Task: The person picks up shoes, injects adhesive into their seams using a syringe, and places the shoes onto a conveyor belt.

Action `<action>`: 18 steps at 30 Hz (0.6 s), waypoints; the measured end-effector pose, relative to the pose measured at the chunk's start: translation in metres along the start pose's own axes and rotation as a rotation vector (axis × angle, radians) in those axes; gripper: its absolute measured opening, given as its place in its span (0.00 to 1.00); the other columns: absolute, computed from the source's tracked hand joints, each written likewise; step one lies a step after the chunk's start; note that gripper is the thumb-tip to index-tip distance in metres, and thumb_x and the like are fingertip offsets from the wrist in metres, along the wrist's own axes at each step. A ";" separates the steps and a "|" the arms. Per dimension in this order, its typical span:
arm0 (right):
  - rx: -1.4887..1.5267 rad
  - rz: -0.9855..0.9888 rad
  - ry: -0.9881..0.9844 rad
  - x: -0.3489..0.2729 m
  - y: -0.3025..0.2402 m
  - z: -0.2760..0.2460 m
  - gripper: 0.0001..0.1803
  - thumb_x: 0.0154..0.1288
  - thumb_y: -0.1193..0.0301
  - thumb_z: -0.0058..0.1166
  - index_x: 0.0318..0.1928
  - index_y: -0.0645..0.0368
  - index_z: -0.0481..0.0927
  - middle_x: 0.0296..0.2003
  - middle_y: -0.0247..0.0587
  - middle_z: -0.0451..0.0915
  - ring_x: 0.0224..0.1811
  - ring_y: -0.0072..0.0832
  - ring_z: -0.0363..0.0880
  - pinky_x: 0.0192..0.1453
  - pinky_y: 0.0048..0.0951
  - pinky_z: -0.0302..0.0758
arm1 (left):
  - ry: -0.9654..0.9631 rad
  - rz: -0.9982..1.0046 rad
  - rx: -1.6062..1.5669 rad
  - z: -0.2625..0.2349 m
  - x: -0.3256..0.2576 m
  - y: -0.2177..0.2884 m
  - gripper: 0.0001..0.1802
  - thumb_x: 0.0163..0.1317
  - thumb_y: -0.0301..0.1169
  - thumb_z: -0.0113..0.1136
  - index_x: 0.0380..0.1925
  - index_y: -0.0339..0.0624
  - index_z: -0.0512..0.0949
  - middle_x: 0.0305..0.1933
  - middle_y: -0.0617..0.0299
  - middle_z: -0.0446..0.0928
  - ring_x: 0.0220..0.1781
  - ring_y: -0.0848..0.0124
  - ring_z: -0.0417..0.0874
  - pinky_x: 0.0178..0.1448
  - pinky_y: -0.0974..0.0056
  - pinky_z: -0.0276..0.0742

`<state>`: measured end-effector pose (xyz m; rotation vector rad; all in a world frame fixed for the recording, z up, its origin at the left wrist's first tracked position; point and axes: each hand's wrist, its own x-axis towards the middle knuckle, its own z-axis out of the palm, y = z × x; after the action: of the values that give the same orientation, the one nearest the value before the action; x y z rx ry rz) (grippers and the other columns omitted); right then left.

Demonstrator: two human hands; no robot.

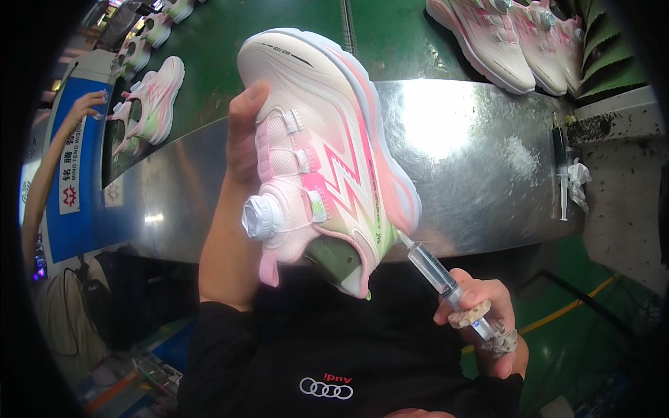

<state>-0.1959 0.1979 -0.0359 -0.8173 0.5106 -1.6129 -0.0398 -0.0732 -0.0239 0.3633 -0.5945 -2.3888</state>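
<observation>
Pink-and-white shoe (pixel 327 129), one: being held up at the centre of the frame, toe being pointed toward the top, collar and heel toward the bottom, a white dial (pixel 261 216) being carried on its tongue.

Left hand (pixel 242 132): being closed on the shoe's left edge, thumb being laid just below the toe, remaining fingers being hidden behind.

Right hand (pixel 491 306), lower right: being curled around a clear syringe (pixel 431 268), pale wrapping (pixel 468 315) being bunched at the grip. Its tip is being directed at the green heel edge beside the sole; whether contact is being made cannot be told for certain.

Step in hand, as judged: the heel edge is being worked with the syringe; whether anything is being released cannot be made out.

Next move, as judged: a steady shoe is being called for, along with fine placing of the tip and measured pressure on the plunger.

Surrounding stock: a metal tabletop (pixel 209 174) is being overhung by the shoe; a dark-topped syringe (pixel 560 153) and a crumpled white scrap (pixel 578 182) are being kept at the right; similar shoes (pixel 481 42) are being stored at upper right.
</observation>
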 end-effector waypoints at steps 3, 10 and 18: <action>-0.003 -0.023 0.015 -0.003 0.003 -0.003 0.49 0.38 0.46 0.70 0.54 0.69 0.67 0.39 0.48 0.70 0.41 0.32 0.72 0.43 0.26 0.71 | 0.046 0.005 0.056 -0.002 0.002 0.001 0.29 0.56 0.46 0.54 0.51 0.35 0.68 0.45 0.50 0.75 0.46 0.63 0.78 0.50 0.60 0.76; -0.019 -0.011 0.023 -0.006 0.008 -0.008 0.49 0.37 0.46 0.70 0.54 0.68 0.67 0.38 0.46 0.71 0.40 0.31 0.71 0.42 0.26 0.69 | 0.187 0.007 0.112 0.002 0.004 -0.001 0.27 0.54 0.47 0.57 0.48 0.42 0.71 0.45 0.57 0.77 0.44 0.64 0.80 0.50 0.58 0.77; -0.011 -0.019 0.050 -0.011 0.016 -0.014 0.50 0.36 0.48 0.71 0.55 0.68 0.66 0.41 0.45 0.70 0.41 0.30 0.69 0.44 0.24 0.65 | 0.312 -0.041 0.183 -0.009 0.007 0.007 0.30 0.50 0.47 0.58 0.49 0.39 0.71 0.47 0.52 0.75 0.49 0.57 0.78 0.56 0.50 0.72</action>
<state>-0.1958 0.2034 -0.0590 -0.7937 0.5494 -1.6523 -0.0376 -0.0851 -0.0285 0.8172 -0.6649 -2.2580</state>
